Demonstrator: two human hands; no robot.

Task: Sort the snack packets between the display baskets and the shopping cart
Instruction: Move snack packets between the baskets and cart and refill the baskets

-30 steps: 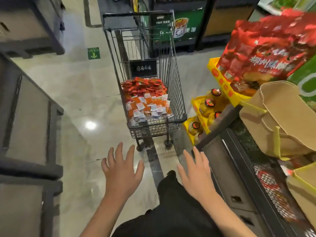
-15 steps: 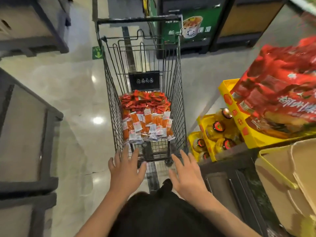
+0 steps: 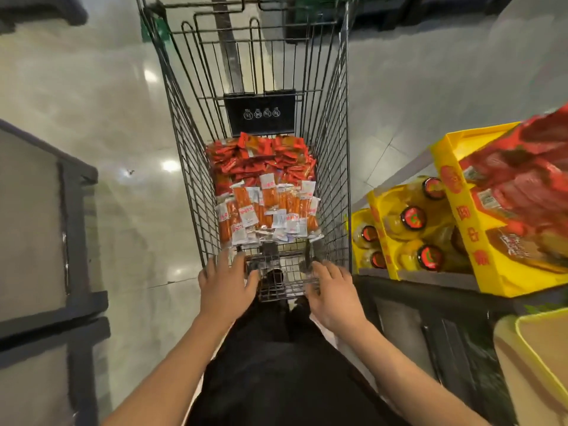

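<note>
Wire shopping cart, long axis running straight away from the viewer.
Orange snack packets lie lengthwise; left hand and right hand spread-fingered at near rim, holding nothing.

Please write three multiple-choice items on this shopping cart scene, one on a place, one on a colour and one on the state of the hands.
1. Where do the snack packets lie?
A. In the shopping cart
B. On the floor
C. On the left shelf

2. What colour are the display trays to the right of the cart?
A. Blue
B. Yellow
C. White

3. How are the two hands?
A. Each clutches a packet
B. Both are fists
C. Both are open at the cart's near end, fingers spread

Answers:
1. A: the red and orange packets are piled inside the wire basket.
2. B: the trays with bottles and red bags are bright yellow.
3. C: the left hand and the right hand show straight fingers and hold nothing.
</note>
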